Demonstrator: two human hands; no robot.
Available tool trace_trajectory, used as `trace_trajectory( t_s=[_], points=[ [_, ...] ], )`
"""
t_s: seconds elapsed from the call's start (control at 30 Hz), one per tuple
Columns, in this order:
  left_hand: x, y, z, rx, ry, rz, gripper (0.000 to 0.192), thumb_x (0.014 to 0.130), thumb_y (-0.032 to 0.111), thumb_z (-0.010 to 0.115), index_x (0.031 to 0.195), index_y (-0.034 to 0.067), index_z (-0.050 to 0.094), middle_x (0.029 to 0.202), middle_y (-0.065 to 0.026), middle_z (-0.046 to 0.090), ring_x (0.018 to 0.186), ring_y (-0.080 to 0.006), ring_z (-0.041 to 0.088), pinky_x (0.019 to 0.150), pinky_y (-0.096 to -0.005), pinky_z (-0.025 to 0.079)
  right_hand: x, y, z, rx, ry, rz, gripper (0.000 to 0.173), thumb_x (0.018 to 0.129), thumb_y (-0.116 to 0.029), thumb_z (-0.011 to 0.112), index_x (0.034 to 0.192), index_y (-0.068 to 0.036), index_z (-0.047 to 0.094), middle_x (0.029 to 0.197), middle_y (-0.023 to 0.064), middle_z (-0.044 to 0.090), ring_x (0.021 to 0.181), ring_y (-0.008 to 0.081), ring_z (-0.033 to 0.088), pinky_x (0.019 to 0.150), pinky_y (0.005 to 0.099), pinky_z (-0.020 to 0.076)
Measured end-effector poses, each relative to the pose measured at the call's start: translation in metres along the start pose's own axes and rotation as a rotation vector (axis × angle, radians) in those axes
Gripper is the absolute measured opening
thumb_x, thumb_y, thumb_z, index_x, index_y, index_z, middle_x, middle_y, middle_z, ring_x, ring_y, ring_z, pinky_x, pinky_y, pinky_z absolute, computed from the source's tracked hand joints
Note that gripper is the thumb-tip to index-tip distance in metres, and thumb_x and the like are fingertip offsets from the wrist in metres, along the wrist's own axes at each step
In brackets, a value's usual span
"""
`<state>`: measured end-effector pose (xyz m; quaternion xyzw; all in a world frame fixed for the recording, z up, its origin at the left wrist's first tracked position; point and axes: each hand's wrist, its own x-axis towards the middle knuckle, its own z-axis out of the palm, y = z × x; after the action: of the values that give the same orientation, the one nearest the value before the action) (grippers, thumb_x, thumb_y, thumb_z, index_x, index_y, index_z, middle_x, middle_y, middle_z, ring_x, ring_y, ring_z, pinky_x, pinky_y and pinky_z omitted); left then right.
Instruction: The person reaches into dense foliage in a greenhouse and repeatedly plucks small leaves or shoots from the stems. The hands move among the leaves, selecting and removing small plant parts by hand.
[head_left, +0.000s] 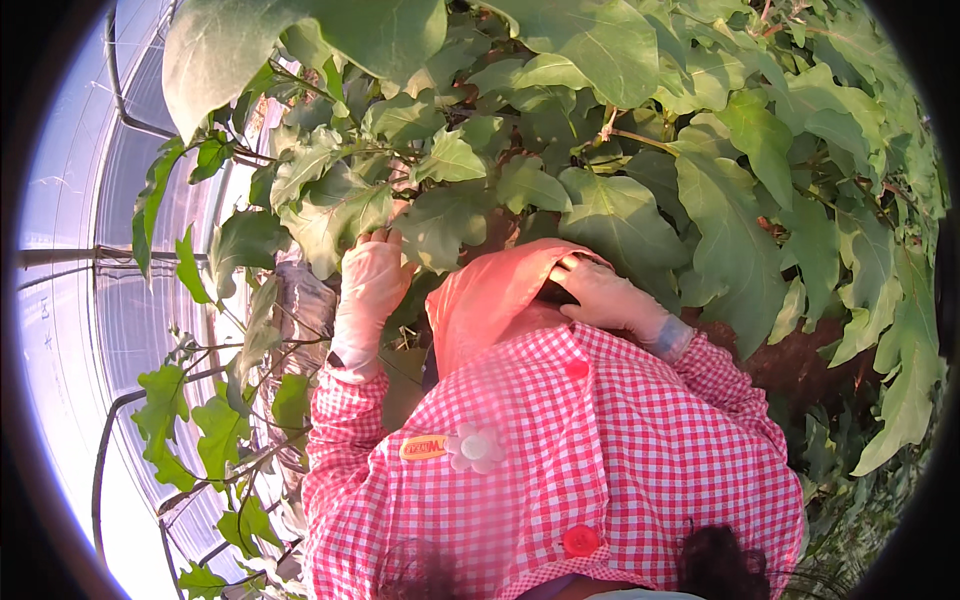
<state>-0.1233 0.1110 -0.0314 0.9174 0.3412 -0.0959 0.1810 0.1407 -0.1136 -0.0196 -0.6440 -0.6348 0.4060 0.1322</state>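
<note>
My left hand (373, 285), in a pale thin glove, reaches up into the leaves of an eggplant-like plant (337, 214). Its fingertips meet the lower edge of a broad leaf, and whatever they touch behind it is hidden. An orange-red plastic bag (487, 292) hangs at my front with its mouth partly spread. At the bag's rim is my right hand (611, 296), gloved as well, its fingers tucked at the opening and holding the edge. Shadow hides the bag's contents.
Large lobed leaves (615, 217) crowd the front and right. Thin leafy branches (247, 450) stick out on the left, near a plastic-film wall (142, 322) with metal tubing (112, 420). Brown soil (810, 356) shows beneath the foliage at right.
</note>
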Motion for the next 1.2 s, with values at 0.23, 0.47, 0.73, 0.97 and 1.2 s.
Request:
trace_trajectory(
  t_s=[0.23,0.47,0.73,0.97,1.2],
  points=[
    [0.082,0.018,0.082,-0.660,0.457,-0.075,0.076,0.078,0.025,0.077,0.138,-0.003,0.039,0.117,-0.0184,0.058,0.100,-0.0290,0.061,0.086,-0.0379,0.048,0.031,-0.029,-0.090,0.097,-0.185,0.066,0.022,0.084,-0.025,0.061,0.094,-0.006,0.067,0.094,0.0141,0.067,0.088,0.0295,0.064,0.075,0.0384,0.0497],
    [0.133,0.027,0.071,-0.873,0.520,-0.177,0.049,0.076,0.015,0.078,0.119,0.004,0.058,0.096,-0.0096,0.067,0.076,-0.0161,0.066,0.071,-0.0299,0.052,0.190,0.011,-0.148,0.422,0.672,0.130,0.034,0.092,-0.026,0.060,0.118,-0.005,0.060,0.108,0.0076,0.066,0.094,0.0160,0.062,0.085,0.0325,0.0496],
    [0.114,0.032,0.060,-1.309,0.496,-0.208,0.036,0.080,0.016,0.075,0.109,0.004,0.058,0.080,-0.0042,0.064,0.066,-0.0098,0.059,0.058,-0.0215,0.046,0.264,-0.047,-0.157,0.869,0.192,-0.376,0.067,0.079,-0.013,0.071,0.136,0.003,0.041,0.135,0.0188,0.050,0.118,0.0267,0.053,0.102,0.0344,0.0405],
    [0.133,-0.016,0.052,-1.783,0.433,-0.020,0.043,0.087,0.022,0.069,0.122,0.003,0.053,0.105,-0.0095,0.061,0.095,-0.0199,0.058,0.079,-0.0331,0.049,0.204,-0.037,-0.143,0.864,0.159,-0.220,0.039,0.089,-0.023,0.065,0.118,0.001,0.053,0.111,0.0137,0.062,0.103,0.0219,0.061,0.095,0.0332,0.0459],
    [0.179,0.017,0.038,-1.789,0.169,-0.131,0.053,0.095,0.044,0.051,0.127,0.001,0.051,0.116,-0.0134,0.060,0.090,-0.0214,0.063,0.079,-0.0328,0.052,0.203,-0.093,-0.136,0.781,0.024,-0.346,0.045,0.095,-0.035,0.057,0.123,0.000,0.053,0.119,0.0134,0.059,0.111,0.0235,0.058,0.099,0.0364,0.0440]
  ],
)
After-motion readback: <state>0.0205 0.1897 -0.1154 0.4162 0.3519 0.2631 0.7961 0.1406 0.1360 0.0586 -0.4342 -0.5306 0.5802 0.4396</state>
